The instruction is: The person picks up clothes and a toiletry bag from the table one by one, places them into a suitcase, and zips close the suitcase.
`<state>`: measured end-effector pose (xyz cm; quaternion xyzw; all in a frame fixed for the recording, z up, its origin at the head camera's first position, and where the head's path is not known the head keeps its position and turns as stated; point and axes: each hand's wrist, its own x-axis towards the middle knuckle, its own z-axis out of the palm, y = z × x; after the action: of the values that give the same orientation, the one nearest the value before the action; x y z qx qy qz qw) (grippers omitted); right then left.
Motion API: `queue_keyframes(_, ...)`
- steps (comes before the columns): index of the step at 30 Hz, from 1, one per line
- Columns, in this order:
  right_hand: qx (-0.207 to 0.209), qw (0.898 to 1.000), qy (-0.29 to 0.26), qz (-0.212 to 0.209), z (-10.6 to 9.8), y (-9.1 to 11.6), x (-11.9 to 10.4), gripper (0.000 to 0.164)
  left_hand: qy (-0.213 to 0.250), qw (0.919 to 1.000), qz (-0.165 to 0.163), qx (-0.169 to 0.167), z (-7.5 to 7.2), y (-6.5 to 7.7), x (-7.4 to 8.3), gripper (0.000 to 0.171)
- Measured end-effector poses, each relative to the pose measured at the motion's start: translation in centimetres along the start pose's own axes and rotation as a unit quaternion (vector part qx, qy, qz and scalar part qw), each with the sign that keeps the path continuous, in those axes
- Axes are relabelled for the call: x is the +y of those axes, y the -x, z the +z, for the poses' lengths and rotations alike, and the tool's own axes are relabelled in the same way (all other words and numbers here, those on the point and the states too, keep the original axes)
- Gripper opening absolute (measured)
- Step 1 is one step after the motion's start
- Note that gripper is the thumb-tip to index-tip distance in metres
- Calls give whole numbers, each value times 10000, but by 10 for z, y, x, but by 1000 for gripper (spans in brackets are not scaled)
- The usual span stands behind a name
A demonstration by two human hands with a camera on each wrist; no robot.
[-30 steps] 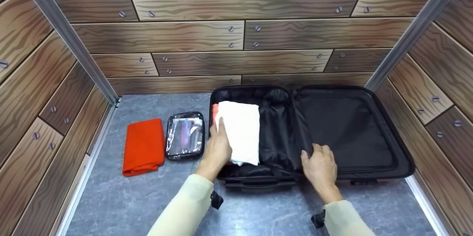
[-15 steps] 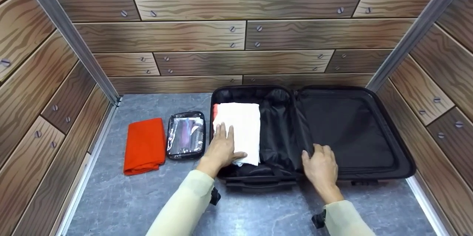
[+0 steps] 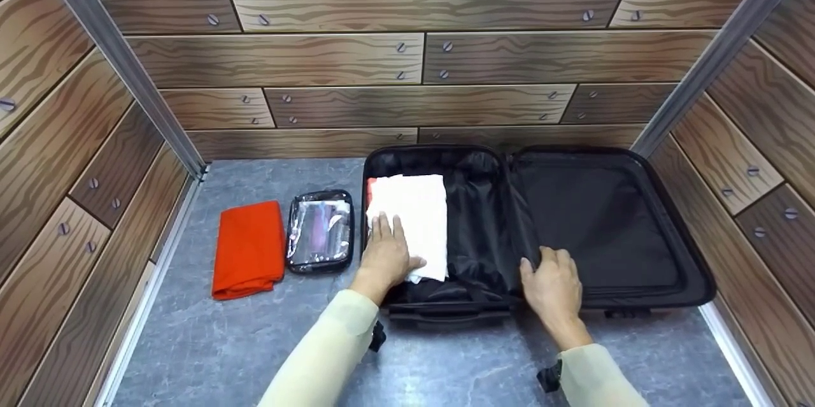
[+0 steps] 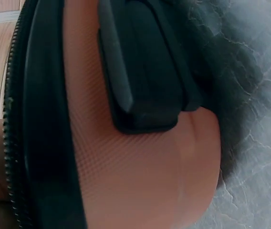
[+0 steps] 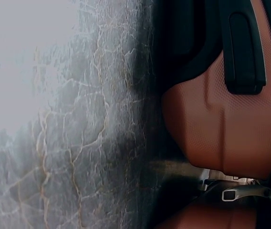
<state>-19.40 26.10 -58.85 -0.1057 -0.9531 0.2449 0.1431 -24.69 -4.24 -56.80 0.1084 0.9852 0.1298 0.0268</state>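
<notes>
An open black-lined suitcase lies spread flat, its two halves side by side. Folded white clothing lies in its left half, over red cloth that peeks out at the left edge. My left hand rests on the white clothing, fingers straight and thumb spread. My right hand grips the suitcase's inner edge between the halves, fingers and thumb bent over it. Both wrist views mostly show the reddish-brown outer shell with a black handle; only slivers of the hands appear there.
Left of the suitcase stands a clear toiletry bag with black trim and small items inside. Beyond it lies a folded red cloth on the grey marbled floor. Wood-patterned walls enclose the back and both sides.
My left hand has drawn back from the white clothing's left edge and now lies spread on top of it. The clothing sits flatter over the red cloth. My right hand has stayed put.
</notes>
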Motion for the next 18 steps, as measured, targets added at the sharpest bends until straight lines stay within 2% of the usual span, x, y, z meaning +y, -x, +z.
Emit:
queue_keyframes(7, -94, 9999, 76, -13, -1, -1, 1, 54, 46, 9998, 25, -187, -6, -1, -1, 109)
queue_keyframes(18, 14, 10000, 18, -7, 1, 0, 1, 52, 286, 9993, 27, -231, -15, 3, -2, 103)
